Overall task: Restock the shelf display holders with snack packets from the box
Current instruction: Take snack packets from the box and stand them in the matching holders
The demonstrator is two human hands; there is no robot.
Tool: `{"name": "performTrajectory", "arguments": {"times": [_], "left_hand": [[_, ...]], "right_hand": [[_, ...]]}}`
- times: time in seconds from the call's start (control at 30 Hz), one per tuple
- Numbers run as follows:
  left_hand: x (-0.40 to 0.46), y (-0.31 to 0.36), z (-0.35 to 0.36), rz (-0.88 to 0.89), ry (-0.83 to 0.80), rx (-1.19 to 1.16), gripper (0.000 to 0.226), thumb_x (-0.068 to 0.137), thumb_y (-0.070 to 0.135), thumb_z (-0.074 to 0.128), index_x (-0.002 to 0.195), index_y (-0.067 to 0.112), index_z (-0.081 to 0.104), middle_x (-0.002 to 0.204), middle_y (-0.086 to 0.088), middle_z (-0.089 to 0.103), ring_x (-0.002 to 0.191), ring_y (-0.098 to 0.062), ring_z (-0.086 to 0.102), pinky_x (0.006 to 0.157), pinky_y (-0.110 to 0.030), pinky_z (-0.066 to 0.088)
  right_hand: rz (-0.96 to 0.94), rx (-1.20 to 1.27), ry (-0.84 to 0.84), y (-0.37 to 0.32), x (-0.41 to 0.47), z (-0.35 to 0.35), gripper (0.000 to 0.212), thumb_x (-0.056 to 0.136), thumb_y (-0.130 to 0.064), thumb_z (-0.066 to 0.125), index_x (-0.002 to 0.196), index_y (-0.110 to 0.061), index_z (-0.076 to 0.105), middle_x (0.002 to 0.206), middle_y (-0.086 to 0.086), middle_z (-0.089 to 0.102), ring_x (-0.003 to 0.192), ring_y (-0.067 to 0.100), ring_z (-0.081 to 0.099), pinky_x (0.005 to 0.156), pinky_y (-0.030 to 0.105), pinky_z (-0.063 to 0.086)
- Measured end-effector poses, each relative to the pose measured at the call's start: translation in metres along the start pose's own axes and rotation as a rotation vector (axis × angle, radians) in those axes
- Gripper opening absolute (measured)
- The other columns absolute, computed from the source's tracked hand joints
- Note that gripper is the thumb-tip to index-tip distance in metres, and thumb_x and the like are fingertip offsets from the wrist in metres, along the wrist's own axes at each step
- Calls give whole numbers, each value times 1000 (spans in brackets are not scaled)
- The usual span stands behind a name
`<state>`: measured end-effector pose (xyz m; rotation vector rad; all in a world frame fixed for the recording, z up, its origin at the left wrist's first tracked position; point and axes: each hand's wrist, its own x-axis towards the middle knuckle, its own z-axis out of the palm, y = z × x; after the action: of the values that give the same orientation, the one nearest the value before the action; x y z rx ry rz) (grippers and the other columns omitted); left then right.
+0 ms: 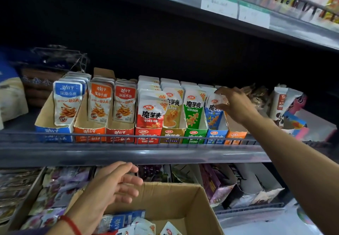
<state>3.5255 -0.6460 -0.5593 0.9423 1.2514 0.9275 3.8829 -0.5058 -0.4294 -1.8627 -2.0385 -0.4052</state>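
Above the cardboard box [165,203], your right hand [233,104] pinches a blue packet [213,110] into its blue holder [216,135]; left hand [117,183] fingers spread. Next, seat it, then grab another.

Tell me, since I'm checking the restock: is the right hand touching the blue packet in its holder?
Touching. The head view shows the right hand pinching the top of the blue packet, fingers curled over its upper edge.
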Motion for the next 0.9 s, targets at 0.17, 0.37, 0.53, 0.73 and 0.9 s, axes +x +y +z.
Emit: {"name": "performTrajectory", "arguments": {"times": [0.17,0.37,0.53,0.73,0.9], "left_hand": [[-4,-3,-1,24,-11,110,23,103,23,55,106,6,70,90,-18,77,82,-41,71,67,-40,54],[-10,-25,-14,75,-40,436,9,98,21,62,103,18,70,90,-1,78,85,-28,74,73,-36,59],[-14,-48,-30,60,-12,623,14,93,14,68,95,28,71,89,3,78,76,-17,75,77,-45,62],[-15,-59,-41,69,74,652,14,90,17,69,90,31,70,87,4,77,76,-12,74,76,-38,60],[-10,-66,-43,54,77,668,15,88,22,69,89,37,70,83,7,77,79,-13,73,81,-43,61]], "right_hand": [[2,-34,118,-5,-19,13,69,88,-20,78,148,-20,46,147,14,46,134,36,44,107,52,44],[-299,320,272,-69,-104,27,35,93,-1,60,127,-9,59,120,5,55,99,21,59,77,35,54],[-551,310,-310,-138,-181,91,26,95,-16,56,119,-20,64,113,-2,62,97,16,63,72,35,57],[-612,193,-975,-192,-229,200,57,101,-31,60,153,-21,38,159,6,36,143,30,39,109,41,40],[-688,95,-1001,-203,-250,259,73,96,-41,64,156,-15,30,160,15,30,144,36,36,106,48,43]]}}
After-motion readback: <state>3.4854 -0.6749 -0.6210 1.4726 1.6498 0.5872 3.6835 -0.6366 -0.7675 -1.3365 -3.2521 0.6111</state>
